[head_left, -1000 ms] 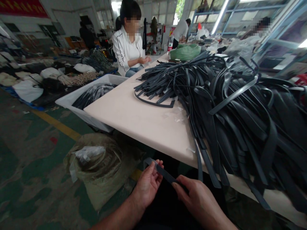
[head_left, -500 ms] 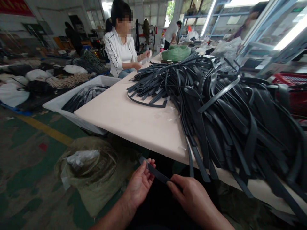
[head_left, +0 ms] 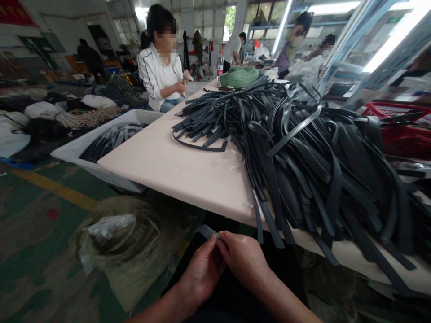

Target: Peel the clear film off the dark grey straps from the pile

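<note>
My left hand (head_left: 204,271) pinches a dark, flat strap (head_left: 204,231), its thumb pressed on the strip. The strap's end sticks out to the upper left and looks pale, as if wrapped in clear film. Right against it, my right hand (head_left: 243,254) is closed with its thumb and fingertips at the same strap; the part between the hands is hidden. Both hands are over my lap, below the table's front edge. A big heap of similar black straps (head_left: 303,166) covers the right part of the pale table (head_left: 161,170), several ends hanging over the edge.
An open sack (head_left: 117,246) with crumpled clear plastic (head_left: 112,226) stands on the floor at left. A white bin (head_left: 70,154) holds more straps beside the table. Across from me sits a person in a white jacket (head_left: 161,72). A red basket (head_left: 397,130) is at far right.
My right hand has moved left along the strap and now meets my left hand. The view has turned slightly right. The seated person's hands have lowered a little.
</note>
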Motion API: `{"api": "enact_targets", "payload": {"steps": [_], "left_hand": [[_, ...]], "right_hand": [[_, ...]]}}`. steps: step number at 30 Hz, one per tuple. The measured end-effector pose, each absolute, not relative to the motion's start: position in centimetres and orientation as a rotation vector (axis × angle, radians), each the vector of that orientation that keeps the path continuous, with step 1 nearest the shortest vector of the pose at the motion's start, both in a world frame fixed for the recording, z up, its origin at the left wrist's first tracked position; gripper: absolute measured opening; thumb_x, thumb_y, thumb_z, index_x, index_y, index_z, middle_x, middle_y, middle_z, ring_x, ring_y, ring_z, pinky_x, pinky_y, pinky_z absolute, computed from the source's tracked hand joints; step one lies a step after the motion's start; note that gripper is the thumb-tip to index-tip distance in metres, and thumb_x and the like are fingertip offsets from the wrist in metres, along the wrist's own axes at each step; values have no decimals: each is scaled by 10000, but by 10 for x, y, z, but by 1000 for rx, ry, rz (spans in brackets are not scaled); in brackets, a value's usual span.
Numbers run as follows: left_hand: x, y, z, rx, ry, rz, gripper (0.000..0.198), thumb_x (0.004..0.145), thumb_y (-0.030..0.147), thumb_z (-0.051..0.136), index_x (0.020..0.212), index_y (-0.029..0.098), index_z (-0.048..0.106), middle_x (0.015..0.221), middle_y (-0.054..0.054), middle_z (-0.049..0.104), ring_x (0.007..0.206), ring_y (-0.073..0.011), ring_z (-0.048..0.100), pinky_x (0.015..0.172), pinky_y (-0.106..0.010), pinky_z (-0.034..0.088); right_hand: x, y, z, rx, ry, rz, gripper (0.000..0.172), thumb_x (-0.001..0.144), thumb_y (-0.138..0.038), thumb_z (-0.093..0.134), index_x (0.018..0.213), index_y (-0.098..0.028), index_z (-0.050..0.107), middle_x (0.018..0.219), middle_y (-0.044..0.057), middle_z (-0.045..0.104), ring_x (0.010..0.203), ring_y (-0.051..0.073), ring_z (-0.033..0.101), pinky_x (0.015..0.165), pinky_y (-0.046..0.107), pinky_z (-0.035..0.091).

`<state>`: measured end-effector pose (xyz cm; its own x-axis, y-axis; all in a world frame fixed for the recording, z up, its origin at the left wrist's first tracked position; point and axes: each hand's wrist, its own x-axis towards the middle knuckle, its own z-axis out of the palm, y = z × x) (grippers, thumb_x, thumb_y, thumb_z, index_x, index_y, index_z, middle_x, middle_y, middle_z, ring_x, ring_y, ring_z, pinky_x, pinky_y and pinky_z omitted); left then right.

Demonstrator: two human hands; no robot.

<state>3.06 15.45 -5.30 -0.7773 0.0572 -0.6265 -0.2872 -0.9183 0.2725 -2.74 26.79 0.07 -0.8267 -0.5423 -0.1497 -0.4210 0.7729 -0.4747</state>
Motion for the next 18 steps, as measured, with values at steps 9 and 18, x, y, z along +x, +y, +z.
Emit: {"api": "enact_targets", "payload": {"steps": [9, 18], "left_hand": [[28, 119, -28, -1095, 457, 2667, 222, 980, 191, 504, 952, 85, 696, 986, -124, 754, 899, -218, 719, 718, -292, 571], [43, 137, -34, -680, 173, 2679, 162, 896, 140, 545, 903, 61, 686, 826, -103, 734, 777, -183, 698, 773, -293, 547]], "right_hand": [[-27, 331, -1, -1295, 2501, -1139, 585, 871, -115, 641, 1400, -284, 455, 1316, 63, 628, 1101, 201, 654, 934, 324, 547], [-29, 286, 2, -1745, 2312, -1371, 262, 1048, -324, 410, 1144, -267, 646, 1096, 14, 736, 1063, 178, 659, 964, 352, 488]]}}
